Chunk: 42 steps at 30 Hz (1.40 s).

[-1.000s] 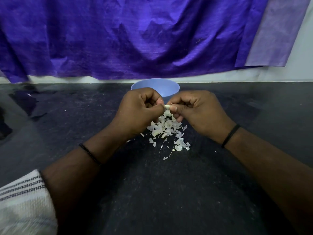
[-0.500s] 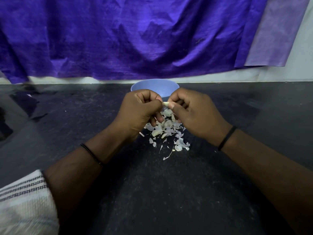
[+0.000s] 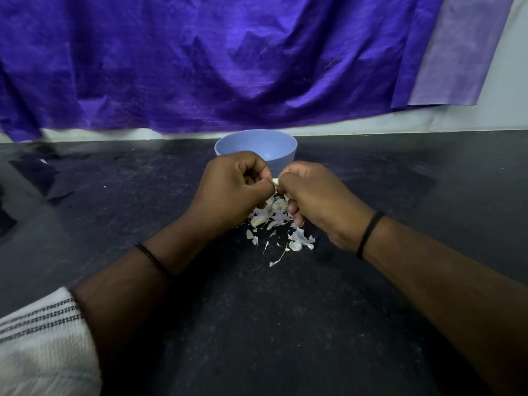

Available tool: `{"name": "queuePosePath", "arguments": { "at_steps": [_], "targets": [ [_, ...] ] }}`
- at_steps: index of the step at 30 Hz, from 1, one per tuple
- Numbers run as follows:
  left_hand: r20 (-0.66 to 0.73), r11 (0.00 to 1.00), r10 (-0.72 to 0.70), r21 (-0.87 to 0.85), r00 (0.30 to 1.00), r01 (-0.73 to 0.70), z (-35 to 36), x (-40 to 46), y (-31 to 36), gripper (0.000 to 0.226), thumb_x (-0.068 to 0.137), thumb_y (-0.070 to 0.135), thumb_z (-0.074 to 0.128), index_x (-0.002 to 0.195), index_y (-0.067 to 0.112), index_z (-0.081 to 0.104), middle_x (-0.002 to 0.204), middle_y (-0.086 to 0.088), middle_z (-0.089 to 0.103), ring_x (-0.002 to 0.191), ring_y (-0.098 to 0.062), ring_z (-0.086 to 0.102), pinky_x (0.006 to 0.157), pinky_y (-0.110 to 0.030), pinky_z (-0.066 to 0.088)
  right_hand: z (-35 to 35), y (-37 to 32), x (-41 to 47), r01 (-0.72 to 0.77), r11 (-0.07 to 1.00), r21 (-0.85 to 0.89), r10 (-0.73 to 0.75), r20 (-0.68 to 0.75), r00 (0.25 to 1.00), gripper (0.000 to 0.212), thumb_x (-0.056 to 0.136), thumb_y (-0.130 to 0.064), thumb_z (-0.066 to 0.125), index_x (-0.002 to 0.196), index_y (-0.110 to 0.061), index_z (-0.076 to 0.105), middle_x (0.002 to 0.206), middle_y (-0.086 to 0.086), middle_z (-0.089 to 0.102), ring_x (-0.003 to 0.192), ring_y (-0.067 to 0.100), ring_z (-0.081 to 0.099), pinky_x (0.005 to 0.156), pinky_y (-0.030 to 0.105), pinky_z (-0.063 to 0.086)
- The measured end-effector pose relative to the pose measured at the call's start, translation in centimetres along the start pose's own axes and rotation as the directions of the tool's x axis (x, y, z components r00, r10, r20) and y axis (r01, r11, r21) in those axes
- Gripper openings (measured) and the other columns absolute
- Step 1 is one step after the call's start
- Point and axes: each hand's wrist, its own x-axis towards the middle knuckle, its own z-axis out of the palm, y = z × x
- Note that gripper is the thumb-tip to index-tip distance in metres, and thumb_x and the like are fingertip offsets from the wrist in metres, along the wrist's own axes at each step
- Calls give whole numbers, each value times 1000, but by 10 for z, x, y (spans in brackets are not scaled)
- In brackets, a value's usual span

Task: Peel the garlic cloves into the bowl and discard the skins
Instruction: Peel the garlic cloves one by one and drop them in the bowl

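- Head view: our left hand and right hand meet knuckle to knuckle, each grip curled and pinching one garlic clove between them.
- Clove's pale tip shows between the thumbs; its long axis seems to run hand to hand.
- Skins lie heaped on the dark surface directly beneath.
- Bowl stands just beyond the hands, so the drop goes forward; neither hand is clearly nearer.

The bowl at the far side was pale blue, the counter under my arms black with faint grey speckling. The garlic skins looked off-white. Behind hung deep purple cloth. My left sleeve was cream with dark stripes; both wristbands were black.
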Motion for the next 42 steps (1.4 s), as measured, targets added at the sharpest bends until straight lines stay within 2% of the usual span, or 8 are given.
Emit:
{"name": "queuePosePath", "arguments": {
  "at_steps": [4, 8, 10, 12, 16, 21, 26, 42],
  "targets": [
    [-20, 998, 46, 44, 999, -45, 0, 0, 1, 12, 81, 2, 71, 74, 11, 67, 58, 1, 63, 49, -7, 55, 47, -25, 45, 7, -2, -1, -194, 871, 451, 178, 79, 981, 18, 93, -2, 48, 78, -8, 55, 62, 2, 40, 49, 12, 43, 42, 25, 40],
    [-59, 999, 50, 2, 997, -50, 1, 2, 0, 10, 82, 3, 72, 76, 10, 67, 64, -8, 66, 59, -33, 65, 49, -40, 51, 8, -1, 0, -206, 800, 564, 184, 96, 978, 18, 95, -1, 49, 79, -6, 56, 61, 2, 41, 48, 11, 44, 42, 24, 42],
    [-72, 998, 64, 14, 995, -63, 1, 2, -1, 11, 82, 3, 73, 76, 10, 67, 62, -4, 65, 54, -26, 62, 48, -34, 47, 10, -1, 0, -197, 789, 582, 180, 87, 980, 16, 95, -1, 49, 81, -5, 57, 60, 2, 41, 48, 12, 45, 42, 24, 44],
    [-62, 994, 106, 28, 992, -105, 3, 0, 0, 9, 82, 6, 73, 76, 10, 67, 63, 1, 64, 51, -16, 57, 48, -30, 45, 11, 1, 1, -179, 784, 594, 177, 62, 982, 15, 95, 0, 49, 84, -4, 58, 60, 2, 43, 48, 12, 46, 42, 24, 45],
    [-14, 977, 213, 29, 977, -213, 13, -8, 9, 3, 78, 13, 67, 76, 11, 67, 70, 0, 65, 59, -18, 60, 54, -30, 49, 6, 3, 4, -114, 812, 572, 133, 9, 991, 17, 94, -2, 51, 82, -6, 63, 64, 3, 60, 56, 11, 57, 48, 23, 49],
    [-156, 996, 12, -89, 988, -27, 0, 4, -4, 12, 90, 5, 65, 83, 15, 64, 66, -4, 64, 55, -20, 65, 51, -33, 50, 1, 7, 7, -58, 826, 561, 56, 20, 998, 18, 98, -6, 50, 84, -10, 60, 66, 2, 49, 59, 12, 50, 52, 26, 47],
    [-65, 985, 26, -170, 998, -37, -2, -1, -2, 16, 93, 7, 67, 107, 15, 69, 78, 1, 68, 53, -9, 63, 45, -28, 51, -5, 9, 6, -19, 901, 434, -27, 99, 995, 20, 99, -8, 46, 84, -12, 58, 66, 0, 47, 59, 11, 50, 53, 26, 47],
    [-14, 974, 23, -226, 1000, -25, -4, 0, 0, 8, 91, 3, 69, 88, -3, 73, 78, -14, 73, 53, -17, 63, 43, -26, 48, -6, 13, 8, 5, 944, 329, -63, 165, 984, 23, 106, -14, 39, 92, -11, 57, 71, -2, 44, 61, 9, 49, 55, 27, 44]
  ]
}}
